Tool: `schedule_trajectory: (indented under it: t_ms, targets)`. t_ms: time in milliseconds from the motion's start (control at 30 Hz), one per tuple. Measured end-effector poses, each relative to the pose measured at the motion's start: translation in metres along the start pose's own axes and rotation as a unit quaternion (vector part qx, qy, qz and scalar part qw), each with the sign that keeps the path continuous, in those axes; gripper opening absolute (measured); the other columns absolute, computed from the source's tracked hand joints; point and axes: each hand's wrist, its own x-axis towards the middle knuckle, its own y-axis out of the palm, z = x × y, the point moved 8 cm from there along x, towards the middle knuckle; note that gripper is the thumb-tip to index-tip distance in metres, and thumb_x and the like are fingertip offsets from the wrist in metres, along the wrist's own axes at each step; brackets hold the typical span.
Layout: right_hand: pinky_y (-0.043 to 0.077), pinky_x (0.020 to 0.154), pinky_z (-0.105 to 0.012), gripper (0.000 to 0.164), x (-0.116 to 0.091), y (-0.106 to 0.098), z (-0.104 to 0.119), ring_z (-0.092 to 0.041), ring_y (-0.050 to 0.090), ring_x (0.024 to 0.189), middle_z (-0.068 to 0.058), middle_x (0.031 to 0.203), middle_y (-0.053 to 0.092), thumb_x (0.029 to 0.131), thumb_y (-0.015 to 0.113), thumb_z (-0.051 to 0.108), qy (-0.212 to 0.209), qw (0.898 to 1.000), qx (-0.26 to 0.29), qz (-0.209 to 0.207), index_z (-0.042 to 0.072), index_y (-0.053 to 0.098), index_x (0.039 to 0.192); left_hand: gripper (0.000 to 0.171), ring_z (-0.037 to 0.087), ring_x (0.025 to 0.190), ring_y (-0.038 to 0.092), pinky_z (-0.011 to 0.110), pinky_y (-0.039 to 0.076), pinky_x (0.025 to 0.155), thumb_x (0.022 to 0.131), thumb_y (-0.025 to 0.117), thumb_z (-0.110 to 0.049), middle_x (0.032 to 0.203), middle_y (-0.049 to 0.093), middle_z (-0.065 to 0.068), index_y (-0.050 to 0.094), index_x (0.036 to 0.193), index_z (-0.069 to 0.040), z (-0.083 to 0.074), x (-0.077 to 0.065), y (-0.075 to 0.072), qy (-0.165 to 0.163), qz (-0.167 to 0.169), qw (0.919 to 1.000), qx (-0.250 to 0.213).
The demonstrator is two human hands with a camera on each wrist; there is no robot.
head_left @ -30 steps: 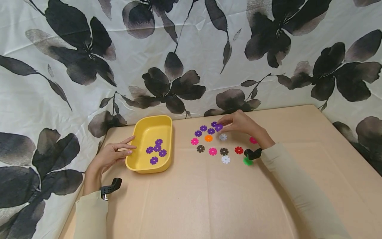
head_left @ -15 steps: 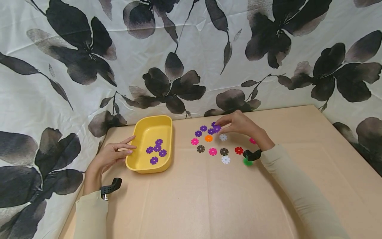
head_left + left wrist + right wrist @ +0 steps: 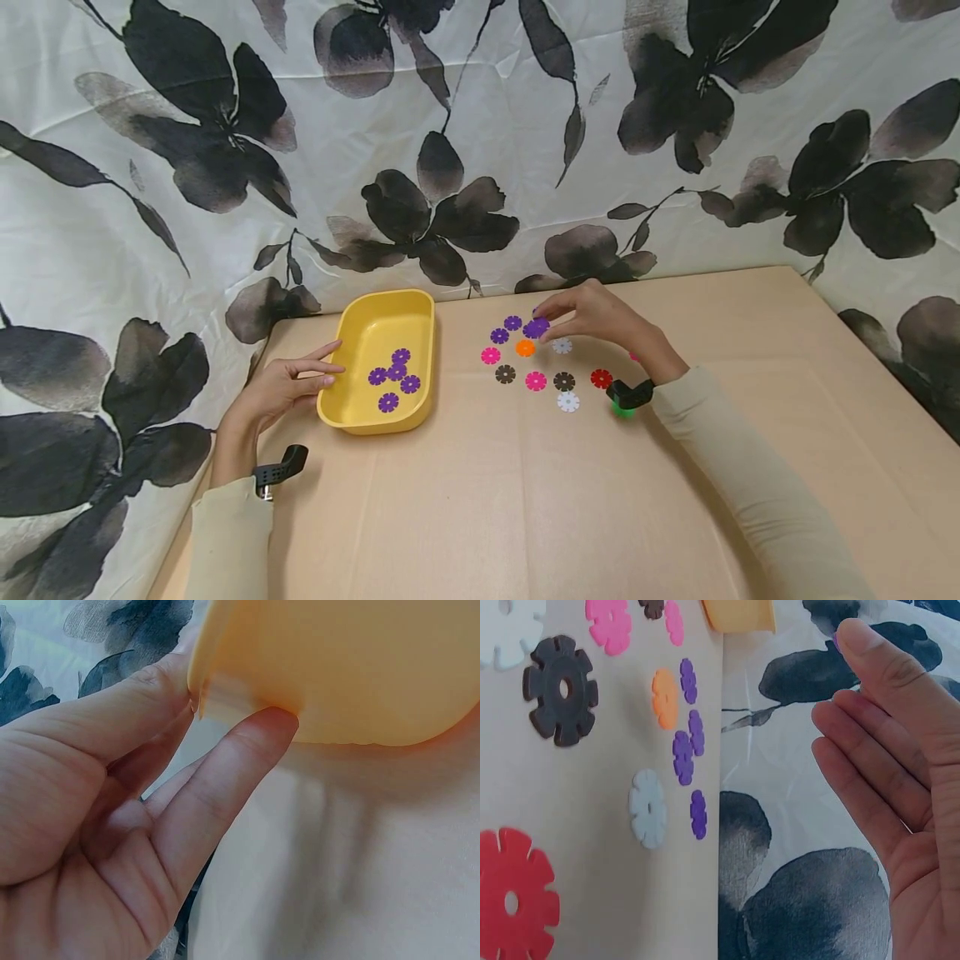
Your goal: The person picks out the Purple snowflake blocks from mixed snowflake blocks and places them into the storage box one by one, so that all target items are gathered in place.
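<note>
The beige desk [image 3: 465, 500] held a rounded yellow plastic tray [image 3: 384, 325]. The left hand [image 3: 279, 387] touched its left rim, fingers spread. Right of the tray, the right hand [image 3: 596, 315] pinched a round, notched purple plastic disc [image 3: 537, 327].

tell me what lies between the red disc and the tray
In the head view, a dark disc, a pink disc and another dark disc lie between the red disc and the tray, with bare tabletop nearest the tray.
</note>
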Motion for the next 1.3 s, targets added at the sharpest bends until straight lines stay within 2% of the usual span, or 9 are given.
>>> schedule_trajectory:
  t_ms: [233, 400, 467, 567, 667, 833, 1100, 1200, 1300]
  targets:
    - [0.06, 0.091, -0.041, 0.041, 0.0, 0.002, 0.011, -0.023, 0.075, 0.101, -0.005, 0.107, 0.078, 0.077, 0.091, 0.021, -0.016, 1.0, -0.009, 0.002, 0.008, 0.079, 0.113, 0.04, 0.04, 0.151, 0.026, 0.027, 0.058, 0.089, 0.096, 0.071, -0.014, 0.165, 0.03, 0.003, 0.065, 0.13, 0.007, 0.0, 0.001, 0.0, -0.003, 0.001, 1.0, 0.008]
    - [0.06, 0.09, -0.041, 0.042, -0.001, 0.004, 0.015, -0.024, 0.075, 0.101, -0.006, 0.108, 0.078, 0.077, 0.091, 0.022, -0.027, 1.0, -0.01, 0.002, 0.007, 0.078, 0.113, 0.04, 0.037, 0.149, 0.033, 0.028, 0.058, 0.09, 0.096, 0.072, -0.015, 0.165, 0.031, 0.002, 0.066, 0.129, 0.006, 0.001, -0.001, -0.001, -0.001, 0.002, 1.0, 0.007]
    - [0.06, 0.089, -0.041, 0.042, -0.001, 0.004, 0.018, -0.024, 0.075, 0.099, -0.007, 0.107, 0.078, 0.076, 0.091, 0.022, -0.038, 0.999, -0.008, -0.002, 0.006, 0.078, 0.112, 0.04, 0.029, 0.145, 0.041, 0.027, 0.059, 0.089, 0.096, 0.072, -0.017, 0.165, 0.031, 0.001, 0.066, 0.129, 0.005, 0.001, -0.001, -0.001, 0.0, 0.001, 0.9999, 0.011]
    - [0.061, 0.087, -0.04, 0.042, -0.001, 0.003, 0.023, -0.024, 0.075, 0.097, -0.007, 0.106, 0.078, 0.075, 0.092, 0.022, -0.061, 0.998, -0.008, -0.01, 0.006, 0.079, 0.111, 0.039, 0.01, 0.132, 0.053, 0.027, 0.059, 0.088, 0.096, 0.072, -0.018, 0.164, 0.033, 0.0, 0.068, 0.128, 0.004, 0.001, -0.002, -0.001, 0.002, -0.002, 0.9998, 0.018]
    - [0.061, 0.086, -0.04, 0.041, 0.0, 0.003, 0.026, -0.024, 0.076, 0.097, -0.008, 0.105, 0.078, 0.075, 0.091, 0.021, -0.076, 0.997, -0.006, -0.015, 0.005, 0.079, 0.11, 0.039, -0.001, 0.123, 0.054, 0.027, 0.059, 0.088, 0.096, 0.072, -0.017, 0.164, 0.033, 0.001, 0.068, 0.128, 0.004, 0.001, -0.002, -0.001, 0.005, -0.003, 0.9998, 0.02]
    - [0.061, 0.086, -0.039, 0.04, 0.001, 0.003, 0.031, -0.023, 0.075, 0.097, -0.008, 0.106, 0.078, 0.076, 0.091, 0.02, -0.085, 0.996, -0.001, -0.017, 0.005, 0.079, 0.111, 0.039, 0.002, 0.125, 0.053, 0.026, 0.06, 0.087, 0.096, 0.072, -0.018, 0.164, 0.034, 0.0, 0.068, 0.128, 0.003, 0.001, -0.001, -0.002, 0.001, -0.005, 0.9998, 0.02]
    - [0.062, 0.084, -0.038, 0.04, 0.003, 0.003, 0.034, -0.023, 0.076, 0.096, -0.008, 0.105, 0.078, 0.074, 0.092, 0.017, -0.096, 0.995, -0.005, -0.016, 0.005, 0.079, 0.11, 0.038, -0.003, 0.114, 0.059, 0.026, 0.061, 0.08, 0.096, 0.072, -0.017, 0.163, 0.035, 0.001, 0.068, 0.127, 0.004, -0.001, 0.0, 0.0, -0.001, -0.012, 0.9998, 0.018]
    - [0.062, 0.083, -0.039, 0.04, 0.004, 0.003, 0.033, -0.023, 0.076, 0.095, -0.008, 0.105, 0.078, 0.073, 0.092, 0.014, -0.104, 0.994, -0.008, -0.015, 0.004, 0.079, 0.109, 0.038, 0.003, 0.122, 0.058, 0.027, 0.061, 0.084, 0.096, 0.072, -0.018, 0.163, 0.034, 0.0, 0.068, 0.128, 0.003, -0.001, 0.0, 0.0, -0.006, -0.013, 0.9997, 0.02]
    - [0.062, 0.082, -0.039, 0.04, 0.005, 0.004, 0.033, -0.023, 0.076, 0.094, -0.009, 0.104, 0.078, 0.072, 0.093, 0.013, -0.114, 0.993, -0.013, -0.016, 0.003, 0.079, 0.108, 0.039, 0.021, 0.134, 0.053, 0.027, 0.061, 0.084, 0.096, 0.072, -0.019, 0.163, 0.034, 0.0, 0.068, 0.128, 0.002, -0.001, 0.0, 0.001, -0.009, -0.016, 0.9996, 0.023]
